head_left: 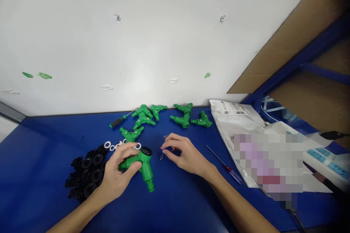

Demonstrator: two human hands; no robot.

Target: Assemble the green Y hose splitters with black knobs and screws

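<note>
My left hand (120,171) is closed around a green Y-shaped hose splitter (147,173), held tilted above the blue table. A black ring (146,150) sits in the splitter's round top opening. My right hand (186,153) hovers just right of it, thumb and index fingertips brought together in a pinch. Anything between those fingertips is too small to make out. Small screws (161,157) lie on the table beside and below the right fingertips, and others are partly hidden behind that hand. Another green splitter (130,134) lies just beyond my left hand.
Several green splitters (182,119) lie along the white wall, near a green-and-black screwdriver (118,121). White washers (107,145) and a pile of black caps (87,174) are on the left. On the right lie a thin screwdriver (228,167), a plastic bag (226,127) and a power strip (325,160).
</note>
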